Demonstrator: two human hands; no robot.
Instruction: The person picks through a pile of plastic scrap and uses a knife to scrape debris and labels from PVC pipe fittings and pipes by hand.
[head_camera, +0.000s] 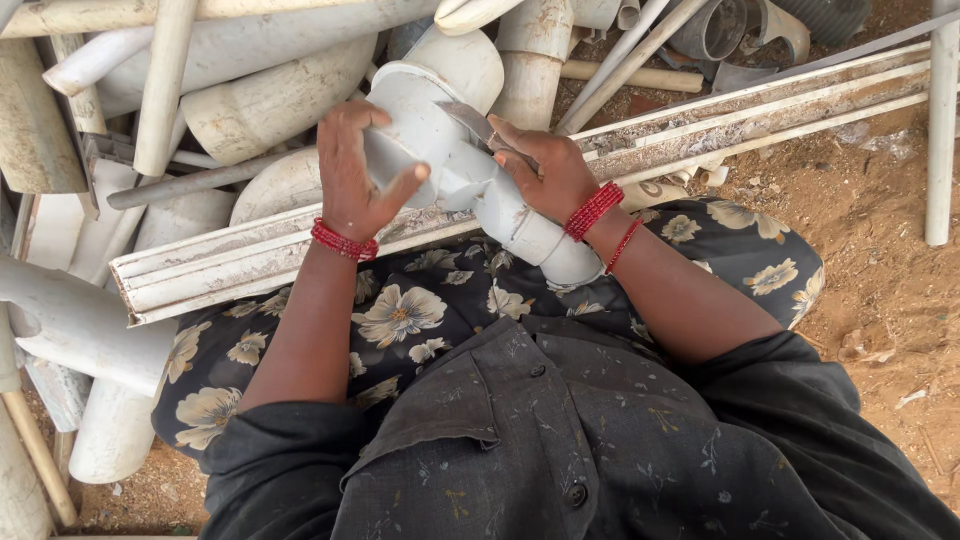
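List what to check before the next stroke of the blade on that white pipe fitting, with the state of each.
1. Left hand grips the white pipe fitting firmly: ok, fingers wrap its upper end.
2. Right hand holds the blade securely: ok.
3. Left thumb clear of the blade's edge: cannot tell, it lies close below.
4. Fitting is braced: ok, its lower end rests by the long white channel strip across the lap.
5. Blade sharpness: cannot tell.
6. Lap protected beneath: not ok, only flowered cloth.
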